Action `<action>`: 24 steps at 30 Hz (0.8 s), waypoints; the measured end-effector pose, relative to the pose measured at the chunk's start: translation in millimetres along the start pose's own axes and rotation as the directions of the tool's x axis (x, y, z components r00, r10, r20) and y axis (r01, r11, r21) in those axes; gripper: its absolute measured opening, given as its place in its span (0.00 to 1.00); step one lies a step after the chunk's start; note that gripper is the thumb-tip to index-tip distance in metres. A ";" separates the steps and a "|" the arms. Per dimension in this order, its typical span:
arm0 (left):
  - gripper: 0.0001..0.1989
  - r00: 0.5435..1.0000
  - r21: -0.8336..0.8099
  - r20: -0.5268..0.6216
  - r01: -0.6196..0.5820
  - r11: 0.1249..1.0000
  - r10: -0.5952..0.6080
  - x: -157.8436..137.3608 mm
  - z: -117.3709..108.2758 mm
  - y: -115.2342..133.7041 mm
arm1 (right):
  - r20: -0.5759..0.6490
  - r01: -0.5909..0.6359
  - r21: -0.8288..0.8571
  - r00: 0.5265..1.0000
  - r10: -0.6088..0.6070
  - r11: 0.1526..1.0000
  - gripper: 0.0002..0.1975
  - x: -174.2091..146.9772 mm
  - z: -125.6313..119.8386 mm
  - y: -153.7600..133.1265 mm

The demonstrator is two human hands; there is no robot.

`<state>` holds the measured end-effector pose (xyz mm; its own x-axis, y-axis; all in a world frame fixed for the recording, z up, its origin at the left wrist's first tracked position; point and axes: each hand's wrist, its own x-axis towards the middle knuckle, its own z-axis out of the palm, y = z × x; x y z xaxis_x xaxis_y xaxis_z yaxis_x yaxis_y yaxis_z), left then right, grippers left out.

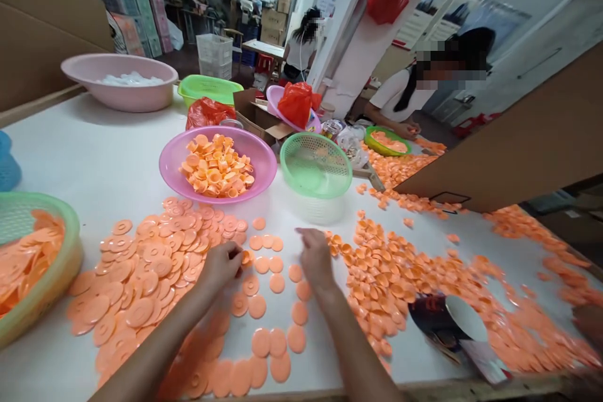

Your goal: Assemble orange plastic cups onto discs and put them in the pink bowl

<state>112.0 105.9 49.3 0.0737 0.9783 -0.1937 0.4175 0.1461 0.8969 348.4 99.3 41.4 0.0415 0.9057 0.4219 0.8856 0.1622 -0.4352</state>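
My left hand [222,266] is pinched closed on a small orange plastic piece [247,257], at the right edge of a heap of flat orange discs [153,257]. My right hand [316,259] hovers over the white table with its fingers stretched out, holding nothing that I can see. Just right of it lies a heap of small orange plastic cups [377,270]. Between and below my hands, orange discs [257,306] lie in loose rows, some side by side and some overlapping.
Behind the discs stands a pink bowl [169,169] of orange cups, beside a green colander [315,166]. A green basket [70,245] of orange pieces is at left. A dark, shiny object [436,320] lies at right. Across the table a person [400,97] works near more pieces.
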 end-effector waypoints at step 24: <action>0.06 0.933 0.402 0.241 -0.348 0.847 0.269 -30.9 6.7 -31.4 | 0.516 -0.559 0.318 0.780 0.354 0.766 0.05 -44.1 30.2 -79.7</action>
<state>102.6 70.2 24.4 0.3992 0.9162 -0.0354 0.6919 -0.2757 0.6673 262.0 58.3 33.5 0.1074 0.9658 -0.2360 0.5075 -0.2574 -0.8223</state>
